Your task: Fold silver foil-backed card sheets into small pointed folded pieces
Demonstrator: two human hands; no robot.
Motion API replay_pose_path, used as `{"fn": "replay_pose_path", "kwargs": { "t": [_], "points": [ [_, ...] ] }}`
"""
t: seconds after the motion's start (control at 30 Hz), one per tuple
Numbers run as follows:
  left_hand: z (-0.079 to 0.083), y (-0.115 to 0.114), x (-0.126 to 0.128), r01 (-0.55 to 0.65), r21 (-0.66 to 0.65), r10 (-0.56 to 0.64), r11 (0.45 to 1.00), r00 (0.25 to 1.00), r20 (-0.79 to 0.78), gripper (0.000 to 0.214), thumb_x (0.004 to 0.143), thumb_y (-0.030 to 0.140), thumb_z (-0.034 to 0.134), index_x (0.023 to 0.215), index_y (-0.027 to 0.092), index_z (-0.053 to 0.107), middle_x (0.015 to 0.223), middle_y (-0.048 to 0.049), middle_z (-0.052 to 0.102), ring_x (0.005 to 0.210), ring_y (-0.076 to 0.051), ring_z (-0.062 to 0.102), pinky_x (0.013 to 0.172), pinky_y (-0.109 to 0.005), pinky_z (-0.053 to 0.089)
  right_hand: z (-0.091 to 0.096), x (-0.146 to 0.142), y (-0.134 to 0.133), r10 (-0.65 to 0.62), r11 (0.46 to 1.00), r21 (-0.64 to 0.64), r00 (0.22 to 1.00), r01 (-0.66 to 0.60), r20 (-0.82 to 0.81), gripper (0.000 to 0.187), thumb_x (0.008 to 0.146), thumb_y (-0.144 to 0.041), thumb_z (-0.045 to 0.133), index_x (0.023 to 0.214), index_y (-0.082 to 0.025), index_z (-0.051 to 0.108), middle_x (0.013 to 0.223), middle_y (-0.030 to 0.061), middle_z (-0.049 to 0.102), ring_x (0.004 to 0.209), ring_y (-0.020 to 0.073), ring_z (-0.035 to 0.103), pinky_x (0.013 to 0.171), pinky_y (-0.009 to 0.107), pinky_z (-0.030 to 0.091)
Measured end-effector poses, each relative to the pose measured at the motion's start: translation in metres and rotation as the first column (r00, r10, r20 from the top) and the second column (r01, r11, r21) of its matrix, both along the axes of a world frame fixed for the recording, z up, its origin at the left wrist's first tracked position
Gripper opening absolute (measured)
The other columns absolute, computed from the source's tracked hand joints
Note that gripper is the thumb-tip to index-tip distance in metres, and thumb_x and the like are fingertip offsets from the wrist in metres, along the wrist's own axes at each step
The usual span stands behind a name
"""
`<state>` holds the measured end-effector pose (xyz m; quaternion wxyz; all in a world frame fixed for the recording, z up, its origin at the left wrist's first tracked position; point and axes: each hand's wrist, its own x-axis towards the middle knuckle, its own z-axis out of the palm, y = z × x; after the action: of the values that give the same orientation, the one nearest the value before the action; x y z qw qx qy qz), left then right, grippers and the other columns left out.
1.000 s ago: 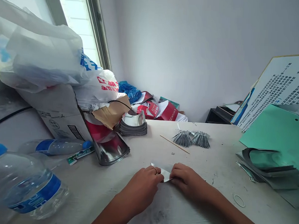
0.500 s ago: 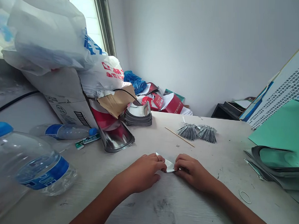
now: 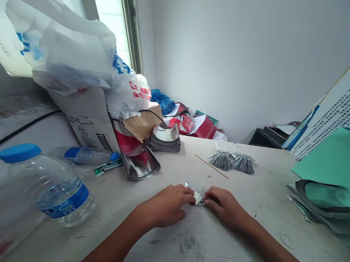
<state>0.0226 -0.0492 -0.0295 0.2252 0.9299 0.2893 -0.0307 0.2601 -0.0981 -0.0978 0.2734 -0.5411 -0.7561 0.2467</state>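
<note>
A small piece of silver foil (image 3: 195, 195) lies on the white table (image 3: 242, 189), pinched from both sides. My left hand (image 3: 167, 205) grips its left end with curled fingers, a ring on one finger. My right hand (image 3: 224, 204) presses its right end with fingertips closed on it. Two fan-shaped bundles of folded silver strips (image 3: 232, 162) lie further back, with a thin wooden stick (image 3: 211, 166) beside them.
A water bottle (image 3: 47, 187) stands front left, another bottle (image 3: 85, 155) lies behind it. A cardboard box (image 3: 87, 120) under plastic bags, curved foil stacks (image 3: 165, 140), green sheets (image 3: 328, 162) at right, a rubber band (image 3: 287, 240).
The camera view shifted slightly right and the hands drew closer together over the foil piece, which now shows less between them.
</note>
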Motion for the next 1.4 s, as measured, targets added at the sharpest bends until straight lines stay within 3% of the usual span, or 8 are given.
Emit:
{"fn": "replay_pose_path", "kwargs": {
  "t": [0.27,0.57,0.77,1.13,1.27,1.4],
  "points": [
    [0.003,0.0,0.0,0.019,0.025,-0.018,1.0,1.0,-0.006,0.04,0.081,0.012,0.061,0.116,0.03,0.067,0.142,-0.001,0.054,0.129,-0.025,0.051,0.107,-0.038,0.041,0.0,-0.005,0.003,-0.072,0.997,-0.002,0.993,0.073,0.097,0.02,0.095,-0.029,0.054,0.081,-0.019,0.064,0.082,0.0014,0.07,0.074,0.0163,0.06,0.066,0.027,0.039],
    [0.007,-0.001,0.0,0.037,0.021,-0.036,0.999,0.999,-0.016,0.033,0.081,0.01,0.057,0.107,0.027,0.068,0.138,-0.0002,0.057,0.122,-0.024,0.055,0.104,-0.037,0.042,0.007,-0.012,0.003,-0.184,0.98,-0.043,0.967,0.194,0.175,0.022,0.086,-0.036,0.065,0.072,-0.019,0.063,0.073,-0.0001,0.068,0.069,0.0153,0.056,0.059,0.025,0.031],
    [0.004,-0.003,0.004,0.054,0.07,-0.052,0.996,0.998,-0.029,0.027,0.082,0.011,0.056,0.101,0.024,0.07,0.129,-0.0026,0.062,0.118,-0.025,0.056,0.101,-0.036,0.042,0.011,-0.013,0.004,-0.248,0.957,-0.089,0.938,0.276,0.24,0.03,0.084,-0.045,0.068,0.069,-0.019,0.063,0.073,-0.0009,0.07,0.068,0.0146,0.056,0.057,0.025,0.027],
    [-0.001,-0.005,0.011,0.075,0.174,-0.075,0.982,0.997,-0.007,0.021,0.091,0.016,0.048,0.083,0.019,0.068,0.108,-0.0064,0.066,0.105,-0.024,0.059,0.089,-0.034,0.046,0.009,-0.019,0.007,-0.285,0.944,-0.067,0.9,0.324,0.331,0.027,0.085,-0.043,0.065,0.07,-0.02,0.063,0.078,-0.0009,0.072,0.071,0.0148,0.057,0.058,0.026,0.022],
    [0.001,-0.006,0.012,0.072,0.186,-0.065,0.98,0.997,-0.045,0.019,0.09,0.015,0.049,0.095,0.02,0.067,0.107,-0.0051,0.067,0.105,-0.024,0.059,0.088,-0.035,0.047,0.009,-0.019,0.007,-0.28,0.94,-0.076,0.882,0.331,0.378,0.028,0.086,-0.043,0.064,0.07,-0.02,0.063,0.076,0.0001,0.071,0.07,0.0152,0.057,0.057,0.027,0.021],
    [-0.002,-0.007,0.013,0.066,0.205,-0.059,0.977,0.997,-0.039,0.035,0.087,0.015,0.053,0.119,0.027,0.064,0.116,-0.0035,0.067,0.11,-0.025,0.058,0.095,-0.04,0.046,0.012,-0.018,0.008,-0.26,0.944,-0.088,0.879,0.319,0.4,0.027,0.087,-0.042,0.062,0.072,-0.02,0.063,0.078,0.0004,0.071,0.071,0.0156,0.057,0.057,0.027,0.021]
  ]
}}
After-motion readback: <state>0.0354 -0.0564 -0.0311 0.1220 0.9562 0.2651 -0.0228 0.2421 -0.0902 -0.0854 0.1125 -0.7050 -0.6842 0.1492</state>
